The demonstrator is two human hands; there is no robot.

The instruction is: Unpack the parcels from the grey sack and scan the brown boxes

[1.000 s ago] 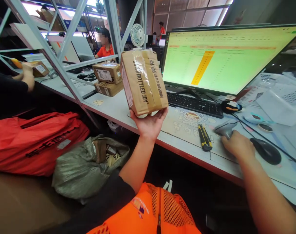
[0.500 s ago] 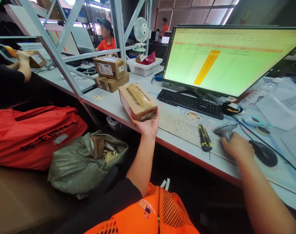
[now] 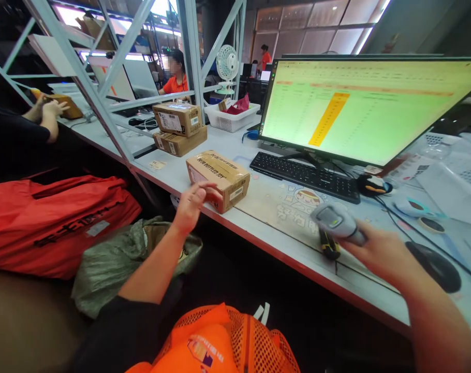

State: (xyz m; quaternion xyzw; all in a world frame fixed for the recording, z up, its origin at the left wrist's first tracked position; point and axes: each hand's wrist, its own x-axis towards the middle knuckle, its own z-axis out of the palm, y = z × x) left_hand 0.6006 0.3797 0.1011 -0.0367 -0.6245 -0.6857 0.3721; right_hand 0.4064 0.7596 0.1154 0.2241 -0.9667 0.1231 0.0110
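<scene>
Cardboard box [image 3: 216, 173] with the BOTTLED JOY print sits flat on the desk [image 3: 173, 176], close to the front edge, so call it the centre of your clock. It's only the head view to go on here.

Your left hand [image 3: 192, 207] is at 8 o'clock, half open with loosely curled fingers, not closed around anything. Fingertips overlap the near side of the box, but I can't tell if they touch. That's the bit I'd watch: a careless tug toward you and the box could tip over the edge, since there isn't much desk in front of it. The green sack [image 3: 115, 269] is lower down, also around 8, so it might not catch it.

Your right hand [image 3: 383, 254], between 3 and 4, is wrapped around the grey scanner [image 3: 334, 220], which is a bit blurry. Right under its nose in this view, at 4, is the yellow-black cutter [image 3: 330, 246], partly hidden. Can't see whether the blade is out, so dropping your hand there without looking could mean a nick, or the cutter gets shoved off the desk. The mouse [image 3: 437, 264] is just past your right hand at 3 to 4, easy to bump if your wrist swings wide.
</scene>
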